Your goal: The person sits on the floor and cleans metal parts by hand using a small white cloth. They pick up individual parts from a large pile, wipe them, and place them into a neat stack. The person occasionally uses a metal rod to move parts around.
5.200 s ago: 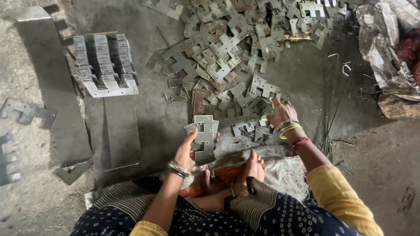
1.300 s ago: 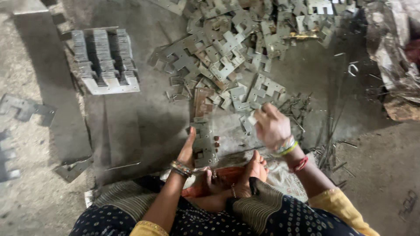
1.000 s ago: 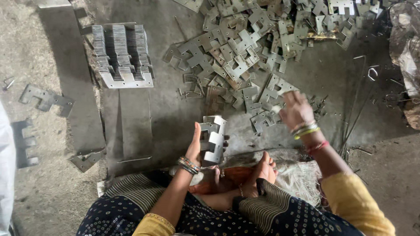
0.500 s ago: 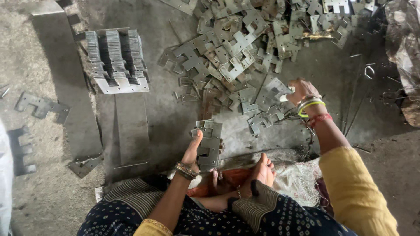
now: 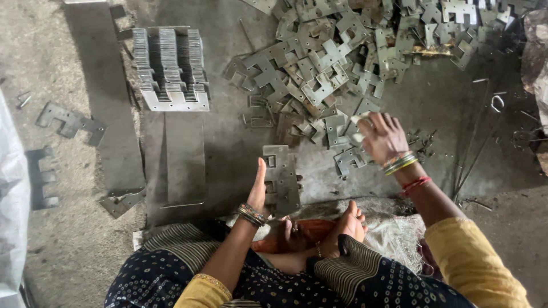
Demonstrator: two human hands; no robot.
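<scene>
On a dusty concrete floor [image 5: 85, 251], we steady a small upright stack of stamped plates [image 5: 281, 178] with our flat, open left hand [image 5: 258, 191], stiff, sharp-edged metal best gripped by the sides, while our right hand [image 5: 381, 137] pinches another plate from the loose heap [image 5: 325, 63].

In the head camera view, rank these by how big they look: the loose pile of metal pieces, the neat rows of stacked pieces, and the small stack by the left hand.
1. Loose pile
2. Neat rows
3. Small stack beside the left hand
</scene>
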